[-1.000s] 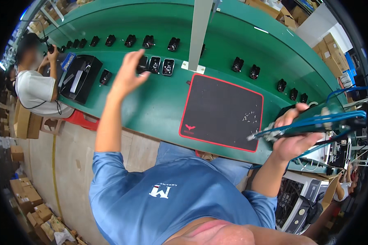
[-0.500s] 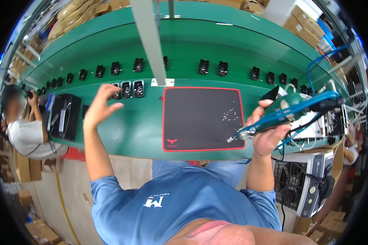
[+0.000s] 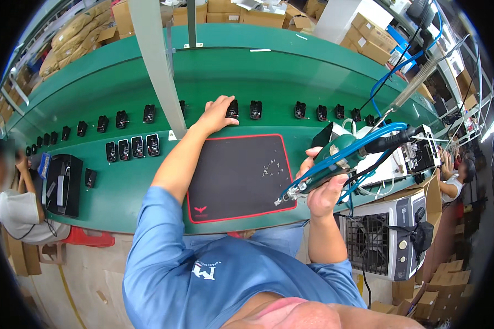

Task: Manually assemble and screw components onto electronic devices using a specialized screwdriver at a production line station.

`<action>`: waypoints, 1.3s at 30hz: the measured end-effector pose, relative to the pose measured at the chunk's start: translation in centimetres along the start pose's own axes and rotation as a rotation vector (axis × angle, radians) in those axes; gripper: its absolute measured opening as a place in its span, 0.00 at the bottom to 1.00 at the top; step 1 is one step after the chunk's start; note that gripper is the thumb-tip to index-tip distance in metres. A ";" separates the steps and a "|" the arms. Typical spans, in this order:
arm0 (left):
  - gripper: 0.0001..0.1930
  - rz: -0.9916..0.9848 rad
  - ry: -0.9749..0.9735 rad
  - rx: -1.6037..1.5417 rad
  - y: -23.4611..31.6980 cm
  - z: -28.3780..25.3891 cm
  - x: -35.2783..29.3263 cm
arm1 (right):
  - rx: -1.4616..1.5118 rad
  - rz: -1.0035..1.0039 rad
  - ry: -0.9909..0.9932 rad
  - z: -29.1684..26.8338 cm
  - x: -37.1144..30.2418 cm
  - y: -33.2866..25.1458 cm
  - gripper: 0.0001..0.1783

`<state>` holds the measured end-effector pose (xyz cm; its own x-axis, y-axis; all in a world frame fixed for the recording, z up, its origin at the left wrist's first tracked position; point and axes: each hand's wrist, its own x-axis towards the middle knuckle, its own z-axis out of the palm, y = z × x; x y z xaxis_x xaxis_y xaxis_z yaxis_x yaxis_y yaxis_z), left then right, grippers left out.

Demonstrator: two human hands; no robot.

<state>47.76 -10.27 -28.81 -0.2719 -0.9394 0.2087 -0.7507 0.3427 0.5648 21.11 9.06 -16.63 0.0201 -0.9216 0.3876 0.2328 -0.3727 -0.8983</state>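
My left hand (image 3: 217,116) reaches to the green strip behind the mat. Its thumb and fingers close round a small black plastic housing (image 3: 234,108) with parts inside. In my right hand (image 3: 325,196) is a green power screwdriver (image 3: 335,153) with blue hoses along it, tilted so that its tip hangs over the right front corner of a black mat (image 3: 230,181) with a red border. Tiny silvery pieces that look like screws (image 3: 271,168) lie scattered on the mat's right half. To the left, several similar housings with light rims (image 3: 138,146) stand in a row.
More black housings (image 3: 300,110) line the strip both ways. A grey post (image 3: 158,71) rises behind the mat's left side. At the left stand a black bin (image 3: 66,186) and a seated person (image 3: 19,203). White equipment (image 3: 392,164) and a fan unit (image 3: 387,236) are on the right.
My left hand has moved right, from the row of light-rimmed housings to a black housing behind the mat. The view has shifted; my right hand still holds the screwdriver.
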 end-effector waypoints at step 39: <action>0.39 0.130 0.060 -0.282 9.1 3.2 -19.0 | 0.075 -0.014 0.020 7.7 0.4 4.1 0.59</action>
<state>44.16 10.71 -30.18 -0.3127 -0.8885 0.3359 -0.5128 0.4556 0.7277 29.53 8.00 -18.62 -0.0029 -0.9185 0.3954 0.3056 -0.3773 -0.8742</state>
